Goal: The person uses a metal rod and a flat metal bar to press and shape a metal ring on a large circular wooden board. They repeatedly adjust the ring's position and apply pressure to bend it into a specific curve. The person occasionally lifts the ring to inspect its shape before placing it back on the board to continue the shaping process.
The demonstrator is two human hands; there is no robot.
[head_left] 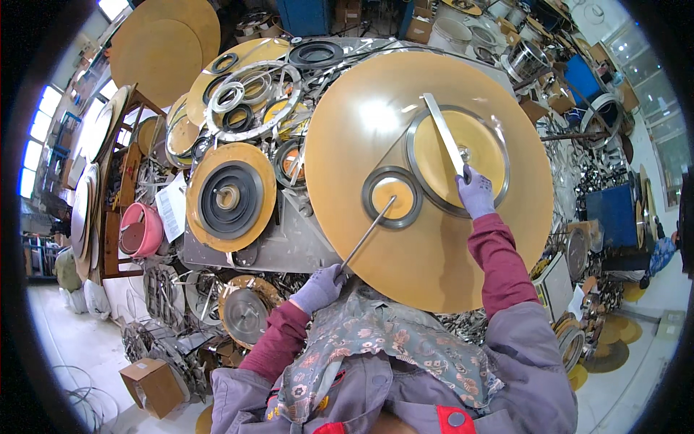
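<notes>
A large tan disc [340,137] spans the front of the bench. On it lies a bigger dark-rimmed wheel [502,148] with a yellowish middle, and beside it a smaller dark ring [371,206] around a tan centre. My left hand [320,288], gloved, is closed around a thin metal rod [367,235] at the disc's near edge; the rod's far tip meets the small ring's centre. My gloved right hand [476,192] grips the lower end of a flat metal bar [443,132] that slants across the bigger wheel. A thin strip appears to run between the two wheels.
Left of the disc, a black coiled ring [233,217] sits on a smaller tan disc [262,168]. Behind it are several loose rings, including a pale one [294,108]. A pink bucket [148,230] stands farther left, with a cardboard box [153,387] on the floor. Metal scrap piles up at right.
</notes>
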